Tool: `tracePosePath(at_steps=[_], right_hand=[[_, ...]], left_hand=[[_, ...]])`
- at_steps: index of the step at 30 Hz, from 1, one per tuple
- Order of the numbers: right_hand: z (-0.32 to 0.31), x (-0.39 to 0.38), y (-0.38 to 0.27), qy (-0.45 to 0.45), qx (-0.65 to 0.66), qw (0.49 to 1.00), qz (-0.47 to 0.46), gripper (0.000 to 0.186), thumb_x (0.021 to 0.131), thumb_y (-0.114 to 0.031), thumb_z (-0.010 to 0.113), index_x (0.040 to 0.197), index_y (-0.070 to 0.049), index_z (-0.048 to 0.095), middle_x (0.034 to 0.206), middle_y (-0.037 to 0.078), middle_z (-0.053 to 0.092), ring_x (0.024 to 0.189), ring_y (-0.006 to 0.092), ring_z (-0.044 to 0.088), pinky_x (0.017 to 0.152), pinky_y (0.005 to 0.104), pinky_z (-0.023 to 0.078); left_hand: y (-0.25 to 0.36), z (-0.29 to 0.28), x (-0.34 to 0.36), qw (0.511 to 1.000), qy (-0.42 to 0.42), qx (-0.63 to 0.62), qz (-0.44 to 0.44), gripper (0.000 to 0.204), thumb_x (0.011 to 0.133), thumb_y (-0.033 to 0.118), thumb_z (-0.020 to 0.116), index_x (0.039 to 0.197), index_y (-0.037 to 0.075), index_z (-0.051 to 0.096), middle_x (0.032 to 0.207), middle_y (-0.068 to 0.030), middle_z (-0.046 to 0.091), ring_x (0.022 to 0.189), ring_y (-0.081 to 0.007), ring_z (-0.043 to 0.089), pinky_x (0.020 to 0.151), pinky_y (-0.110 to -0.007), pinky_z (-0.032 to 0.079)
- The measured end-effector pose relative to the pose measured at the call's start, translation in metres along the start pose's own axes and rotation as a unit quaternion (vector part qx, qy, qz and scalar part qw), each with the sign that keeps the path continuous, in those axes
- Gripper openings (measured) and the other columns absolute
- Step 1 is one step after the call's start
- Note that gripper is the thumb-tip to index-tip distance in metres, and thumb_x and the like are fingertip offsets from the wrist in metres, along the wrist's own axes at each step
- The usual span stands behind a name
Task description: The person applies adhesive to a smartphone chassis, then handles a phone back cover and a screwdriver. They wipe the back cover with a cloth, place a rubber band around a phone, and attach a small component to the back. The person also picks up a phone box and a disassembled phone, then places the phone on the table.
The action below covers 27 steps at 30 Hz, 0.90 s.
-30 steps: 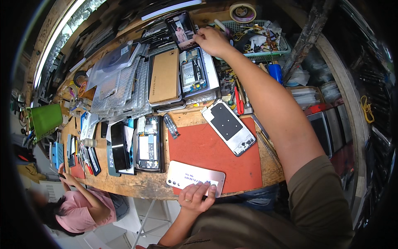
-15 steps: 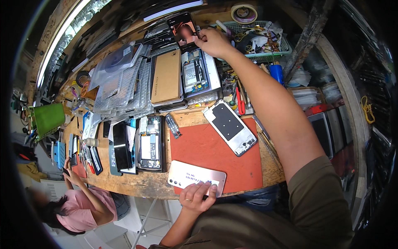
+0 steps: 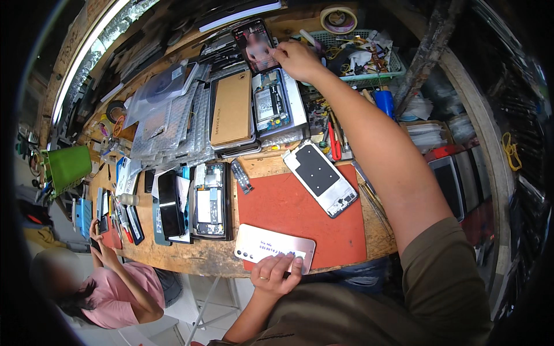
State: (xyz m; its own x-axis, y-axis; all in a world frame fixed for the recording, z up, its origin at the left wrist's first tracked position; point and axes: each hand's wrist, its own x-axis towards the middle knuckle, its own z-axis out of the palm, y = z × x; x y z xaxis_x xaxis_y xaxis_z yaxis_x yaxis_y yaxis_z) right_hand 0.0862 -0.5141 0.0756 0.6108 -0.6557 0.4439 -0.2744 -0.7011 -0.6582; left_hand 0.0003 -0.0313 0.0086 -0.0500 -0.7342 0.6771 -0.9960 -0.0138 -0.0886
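Observation:
My left hand (image 3: 276, 274) grips the lower edge of a phone (image 3: 254, 236) with a pale pink-gold back, camera rings and handwriting. This phone lies back-up over the front of a red work mat (image 3: 271, 202). Stretched to the far side of the bench, my right hand (image 3: 297, 59) has curled fingers, with the fingertips at the right edge of a propped phone (image 3: 254, 46) whose screen is lit. A bare phone frame (image 3: 320, 177) with a black middle rests on the mat's far right. Near the mat's far left corner lies a small dark flex part (image 3: 241, 176).
An opened phone (image 3: 209, 199) and a black phone (image 3: 169, 202) lie left of the mat. Behind are bubble-wrap sleeves (image 3: 167, 124), a brown box (image 3: 231, 109) and a parts basket (image 3: 398, 72). Red-handled pliers (image 3: 334, 141) stand right. A person in pink (image 3: 124, 291) sits lower left.
The picture on the propped phone's screen is different, and my right fingers have shifted slightly left. My left hand stays on the pink-gold phone. The seated person's head and hands have moved.

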Motion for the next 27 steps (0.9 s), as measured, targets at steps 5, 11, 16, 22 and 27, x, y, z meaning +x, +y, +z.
tracePosePath(at_steps=[5,11,16,22,27], right_hand=[[-0.0041,-0.0016,-0.0022,-0.031,0.005,0.999,0.01,0.033,0.092,-0.036,0.074,0.099,-0.003,0.077,0.108,0.02,0.075,0.104,0.0378,0.072,0.09,0.0473,0.055],[-0.0035,-0.0015,-0.0006,-0.028,-0.012,1.0,0.005,0.037,0.085,-0.035,0.082,0.099,-0.002,0.075,0.103,0.017,0.074,0.096,0.0335,0.072,0.084,0.0441,0.056],[0.0015,-0.0015,0.0046,-0.004,-0.041,0.999,-0.022,0.034,0.085,-0.026,0.08,0.106,0.0,0.072,0.1,0.016,0.073,0.09,0.0297,0.072,0.082,0.0402,0.056],[0.0034,-0.0007,0.0062,0.001,-0.012,1.0,-0.014,0.031,0.084,-0.017,0.077,0.108,0.001,0.071,0.1,0.017,0.071,0.093,0.0308,0.073,0.084,0.0406,0.057],[0.0022,-0.0006,0.0067,-0.007,-0.018,1.0,-0.02,0.032,0.084,-0.017,0.077,0.109,0.002,0.071,0.101,0.017,0.072,0.093,0.03,0.073,0.084,0.0402,0.057]], left_hand=[[0.0006,-0.0021,-0.0004,1.0,-0.008,-0.001,-0.002,0.014,0.093,0.018,0.075,0.104,0.025,0.07,0.106,0.0068,0.071,0.094,-0.0112,0.065,0.083,-0.03,0.053],[0.0002,-0.0008,0.0,1.0,-0.002,0.003,0.0,0.013,0.093,0.019,0.075,0.104,0.026,0.07,0.107,0.0067,0.071,0.094,-0.0112,0.066,0.084,-0.03,0.052],[0.0009,-0.0015,-0.0019,1.0,-0.008,0.002,-0.002,0.014,0.093,0.019,0.075,0.104,0.026,0.07,0.107,0.0067,0.071,0.094,-0.0113,0.066,0.083,-0.03,0.053],[0.0005,-0.0014,-0.0017,1.0,-0.009,0.001,-0.002,0.013,0.093,0.019,0.075,0.103,0.026,0.07,0.107,0.0067,0.071,0.094,-0.0113,0.066,0.083,-0.03,0.053],[0.0006,-0.0016,-0.002,1.0,-0.008,0.007,-0.001,0.013,0.093,0.019,0.075,0.104,0.026,0.07,0.107,0.0068,0.071,0.095,-0.0112,0.066,0.083,-0.03,0.053]])
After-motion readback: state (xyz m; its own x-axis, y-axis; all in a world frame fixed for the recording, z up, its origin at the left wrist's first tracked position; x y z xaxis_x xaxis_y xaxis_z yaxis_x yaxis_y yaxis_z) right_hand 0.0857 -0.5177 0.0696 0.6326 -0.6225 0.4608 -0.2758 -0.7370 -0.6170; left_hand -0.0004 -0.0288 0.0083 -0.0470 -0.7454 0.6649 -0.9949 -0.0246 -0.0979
